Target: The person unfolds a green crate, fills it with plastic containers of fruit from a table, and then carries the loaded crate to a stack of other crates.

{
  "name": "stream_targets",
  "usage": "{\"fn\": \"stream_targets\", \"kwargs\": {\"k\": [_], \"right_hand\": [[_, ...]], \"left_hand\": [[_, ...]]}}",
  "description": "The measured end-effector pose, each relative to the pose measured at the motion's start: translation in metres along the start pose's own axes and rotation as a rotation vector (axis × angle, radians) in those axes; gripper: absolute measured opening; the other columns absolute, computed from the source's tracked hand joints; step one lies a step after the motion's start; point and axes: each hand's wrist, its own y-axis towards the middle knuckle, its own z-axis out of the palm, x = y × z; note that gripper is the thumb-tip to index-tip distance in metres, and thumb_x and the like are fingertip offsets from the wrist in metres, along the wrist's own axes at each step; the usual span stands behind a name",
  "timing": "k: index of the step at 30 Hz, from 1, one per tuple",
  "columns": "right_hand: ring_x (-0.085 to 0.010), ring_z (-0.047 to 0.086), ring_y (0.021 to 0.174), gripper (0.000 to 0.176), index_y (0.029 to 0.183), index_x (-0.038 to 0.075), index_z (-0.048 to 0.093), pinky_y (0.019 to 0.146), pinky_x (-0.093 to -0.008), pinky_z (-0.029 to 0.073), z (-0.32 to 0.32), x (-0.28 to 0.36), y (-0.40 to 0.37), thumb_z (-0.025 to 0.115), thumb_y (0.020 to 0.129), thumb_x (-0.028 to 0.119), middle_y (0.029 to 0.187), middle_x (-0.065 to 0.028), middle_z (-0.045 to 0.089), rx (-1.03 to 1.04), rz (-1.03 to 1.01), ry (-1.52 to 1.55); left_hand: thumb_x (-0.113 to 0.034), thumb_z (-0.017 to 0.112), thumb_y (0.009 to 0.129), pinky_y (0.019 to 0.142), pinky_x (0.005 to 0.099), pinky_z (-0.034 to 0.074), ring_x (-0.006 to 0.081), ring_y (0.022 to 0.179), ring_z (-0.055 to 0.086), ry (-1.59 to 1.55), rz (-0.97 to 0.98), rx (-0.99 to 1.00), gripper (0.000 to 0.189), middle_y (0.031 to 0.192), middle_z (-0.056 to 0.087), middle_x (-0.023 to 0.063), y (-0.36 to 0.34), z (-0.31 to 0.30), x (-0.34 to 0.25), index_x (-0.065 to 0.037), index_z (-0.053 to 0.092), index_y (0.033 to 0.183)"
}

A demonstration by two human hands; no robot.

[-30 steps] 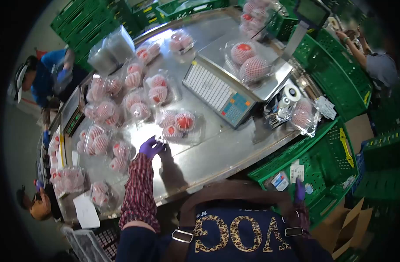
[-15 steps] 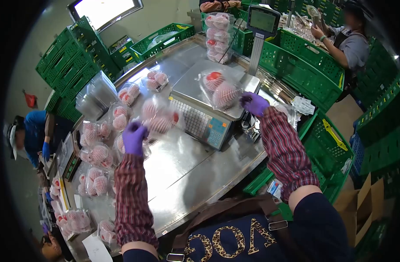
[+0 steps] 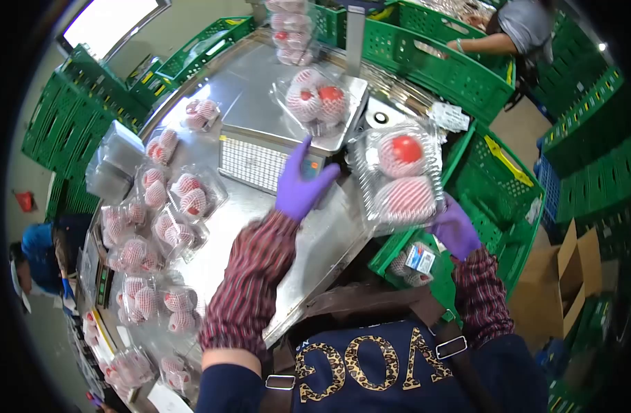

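My right hand [image 3: 456, 228], in a purple glove, grips the lower right corner of a clear plastic pack [image 3: 403, 180] of red fruit in white foam nets. The pack is raised beside the table's right edge, and some of the fingers are hidden by it. My left hand [image 3: 300, 184], also gloved, is empty with thumb and fingers spread, over the front right of the weighing scale [image 3: 250, 163]. Just beyond its fingertips, another fruit pack [image 3: 317, 102] lies on the scale's steel plate.
Several fruit packs [image 3: 142, 297] cover the table's left side, near stacked clear trays [image 3: 116, 162]. More packs [image 3: 290, 34] are piled behind the scale. Green crates [image 3: 498, 206] stand right and behind; one holds a labelled pack [image 3: 418, 261]. An open carton [image 3: 563, 282] is lower right. Co-workers [image 3: 525, 31] are nearby.
My right hand has taken a pack off the scale and brought it nearer. A different pack now lies on the scale. My left hand, earlier holding a pack, has moved right and is empty.
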Motion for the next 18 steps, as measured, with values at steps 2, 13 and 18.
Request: {"fn": "stream_targets", "kwargs": {"k": [2,13,18], "right_hand": [[-0.0148,0.055,0.069,0.032,0.098,0.0,0.046,0.06,-0.0272,0.048,0.012,-0.012,-0.011,0.051,0.066,-0.003,0.079,-0.0056,0.053,0.036,0.09,-0.151],[-0.0273,0.053,0.07,0.024,0.084,0.011,0.064,0.068,-0.0383,0.042,-0.03,-0.029,0.125,0.064,0.07,0.031,0.072,-0.006,0.061,-0.257,-0.614,-1.822],[-0.0091,0.053,0.064,0.021,0.082,0.003,0.064,0.058,-0.0237,0.042,0.057,-0.046,0.051,0.071,0.068,0.017,0.073,-0.0039,0.059,-0.128,-0.373,-0.873]], "left_hand": [[-0.022,0.058,0.08,0.084,0.039,0.044,0.0244,0.103,0.051,-0.884,-0.621,0.223,0.054,0.118,0.048,0.0105,-0.04,0.005,-0.01,-0.013,0.035,0.127],[-0.013,0.059,0.071,0.087,0.0387,0.044,0.0253,0.101,0.051,-1.186,-0.696,-0.253,0.061,0.114,0.048,0.0102,-0.121,-0.001,0.032,-0.011,0.032,0.126],[-0.007,0.061,0.069,0.078,0.0367,0.047,0.0248,0.103,0.049,-0.945,-0.541,-0.315,0.071,0.12,0.042,0.0107,-0.107,0.032,0.011,-0.018,0.024,0.129]]}}
